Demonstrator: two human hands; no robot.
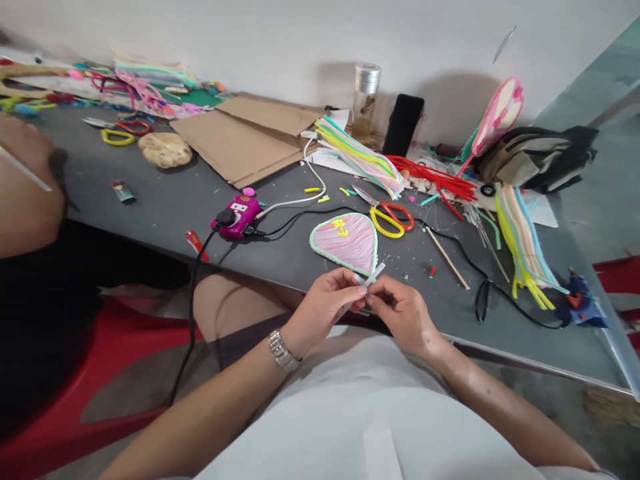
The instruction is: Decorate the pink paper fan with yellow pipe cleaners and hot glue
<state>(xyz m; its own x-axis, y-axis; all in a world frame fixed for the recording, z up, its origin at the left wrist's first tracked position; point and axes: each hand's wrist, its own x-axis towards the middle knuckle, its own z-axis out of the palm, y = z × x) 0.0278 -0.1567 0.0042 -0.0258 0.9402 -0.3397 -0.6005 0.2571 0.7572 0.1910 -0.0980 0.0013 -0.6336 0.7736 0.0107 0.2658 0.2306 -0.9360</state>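
Observation:
Both my hands meet at the near edge of the grey table (pixel 165 200). My left hand (pixel 327 300), with a metal watch on its wrist, pinches one end of a short pale stick (pixel 374 273). My right hand (pixel 403 310) pinches the same stick from the other side, fingers closed. Just beyond my fingers lies a pink fan-shaped piece (pixel 345 243) with a mint green rim and a small yellow shape on it. Yellow and red scissors (pixel 390 219) lie to its right.
A purple power strip (pixel 237 217) with black and white cables sits left of the fan piece. Bundles of coloured strips (pixel 363 157), cardboard (pixel 245 137), a glass jar (pixel 366 100), a blue glue gun (pixel 583 303) and a bag (pixel 540 157) crowd the table. Another person sits at the left on a red chair (pixel 75 393).

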